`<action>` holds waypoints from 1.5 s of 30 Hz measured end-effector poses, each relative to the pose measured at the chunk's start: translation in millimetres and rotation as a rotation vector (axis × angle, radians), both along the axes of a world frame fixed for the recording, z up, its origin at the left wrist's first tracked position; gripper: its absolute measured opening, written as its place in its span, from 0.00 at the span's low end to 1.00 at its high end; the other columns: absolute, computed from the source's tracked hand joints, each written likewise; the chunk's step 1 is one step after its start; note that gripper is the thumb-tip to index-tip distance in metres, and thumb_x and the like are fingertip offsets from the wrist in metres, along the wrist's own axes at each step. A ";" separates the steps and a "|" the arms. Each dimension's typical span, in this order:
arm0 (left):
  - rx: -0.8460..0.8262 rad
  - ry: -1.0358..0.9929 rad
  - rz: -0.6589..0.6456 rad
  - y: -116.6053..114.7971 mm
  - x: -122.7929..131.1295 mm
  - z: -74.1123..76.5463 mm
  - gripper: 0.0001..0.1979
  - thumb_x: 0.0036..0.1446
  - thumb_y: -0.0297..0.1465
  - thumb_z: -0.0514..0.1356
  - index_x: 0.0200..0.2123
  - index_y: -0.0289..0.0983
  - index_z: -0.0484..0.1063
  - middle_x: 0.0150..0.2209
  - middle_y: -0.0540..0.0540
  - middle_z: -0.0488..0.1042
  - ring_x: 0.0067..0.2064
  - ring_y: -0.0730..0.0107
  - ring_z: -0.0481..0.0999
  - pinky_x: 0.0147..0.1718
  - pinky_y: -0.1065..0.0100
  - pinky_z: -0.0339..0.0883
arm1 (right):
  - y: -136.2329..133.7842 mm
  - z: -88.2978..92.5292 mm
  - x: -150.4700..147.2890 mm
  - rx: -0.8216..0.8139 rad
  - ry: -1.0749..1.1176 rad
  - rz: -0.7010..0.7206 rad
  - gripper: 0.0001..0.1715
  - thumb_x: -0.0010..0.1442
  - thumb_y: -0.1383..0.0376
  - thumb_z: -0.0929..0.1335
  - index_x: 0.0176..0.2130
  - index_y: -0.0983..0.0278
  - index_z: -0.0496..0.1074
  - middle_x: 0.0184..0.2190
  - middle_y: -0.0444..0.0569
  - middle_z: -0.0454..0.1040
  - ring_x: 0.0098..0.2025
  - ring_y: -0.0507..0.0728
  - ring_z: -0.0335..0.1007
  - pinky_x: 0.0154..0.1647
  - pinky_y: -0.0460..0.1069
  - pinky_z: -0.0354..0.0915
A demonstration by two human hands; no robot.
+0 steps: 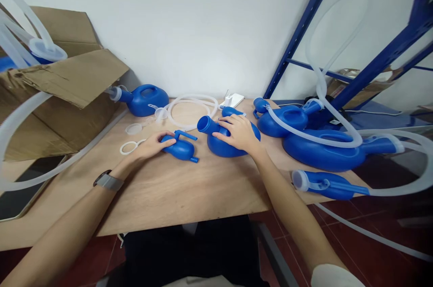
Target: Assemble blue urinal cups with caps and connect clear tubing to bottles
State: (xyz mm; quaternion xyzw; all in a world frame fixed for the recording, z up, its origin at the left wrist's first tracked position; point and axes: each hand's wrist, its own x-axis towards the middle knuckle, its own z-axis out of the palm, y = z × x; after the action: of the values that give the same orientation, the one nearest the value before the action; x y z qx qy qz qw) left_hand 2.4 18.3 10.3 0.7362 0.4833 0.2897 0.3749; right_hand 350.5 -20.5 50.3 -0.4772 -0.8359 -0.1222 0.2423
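My left hand [153,145] is closed around the near end of a small blue plastic funnel-like piece [183,149], which has a short spout and a thin side arm. To its right, a blue urinal bottle [221,146] lies on the table with its wide, uncapped neck pointing left. My right hand [239,131] rests over the top of that bottle, thumb on the near side and fingers curled across it. The fingertips are partly hidden. Beside my left wrist lies a white ring [128,147]. Another small blue piece [232,111] sits behind my right hand.
A cardboard box [64,115] with tubes and bottles stands left, near a dark tablet [29,185]. Behind are a capped blue bottle [148,100], a clear lid [133,129] and coiled tubing [192,97]. Several bottles with tubes [324,151] crowd the right, before a blue metal rack [301,30].
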 end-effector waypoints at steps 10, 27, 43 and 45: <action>-0.008 0.149 -0.221 -8.9 -0.1 8.6 0.32 0.45 0.57 0.72 0.43 0.38 0.79 0.39 0.45 0.81 0.38 0.59 0.79 0.38 0.62 0.73 | 5.1 -5.5 3.5 0.049 0.023 0.030 0.29 0.72 0.45 0.66 0.55 0.62 0.82 0.55 0.56 0.82 0.57 0.69 0.76 0.63 0.65 0.64; 0.168 -0.001 0.115 -43.4 24.0 26.5 0.25 0.59 0.54 0.59 0.27 0.37 0.76 0.26 0.47 0.74 0.29 0.66 0.69 0.30 0.66 0.63 | -37.0 -48.0 -95.0 -0.192 0.372 0.289 0.46 0.61 0.53 0.78 0.71 0.51 0.62 0.75 0.57 0.54 0.77 0.72 0.53 0.70 0.70 0.66; 0.363 0.560 0.315 -3.4 -35.3 26.3 0.15 0.54 0.47 0.63 0.34 0.42 0.78 0.34 0.40 0.79 0.41 0.46 0.78 0.38 0.59 0.67 | -15.7 -69.0 -93.5 -0.725 1.023 0.307 0.51 0.47 0.50 0.83 0.64 0.58 0.69 0.59 0.54 0.77 0.60 0.68 0.77 0.62 0.63 0.75; 0.314 0.663 0.188 4.4 -55.2 22.1 0.18 0.48 0.46 0.67 0.40 0.43 0.81 0.40 0.39 0.80 0.47 0.41 0.78 0.40 0.58 0.68 | -12.2 -71.0 -92.0 -0.761 1.053 0.305 0.49 0.47 0.51 0.83 0.63 0.58 0.70 0.59 0.54 0.78 0.60 0.67 0.77 0.62 0.63 0.75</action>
State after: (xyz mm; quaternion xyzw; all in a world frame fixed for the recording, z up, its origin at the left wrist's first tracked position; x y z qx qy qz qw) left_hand -52.9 22.7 32.4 0.7909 0.5934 0.1396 0.0527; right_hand 258.5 -32.7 -20.7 -0.4020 -0.6489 0.4660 0.4473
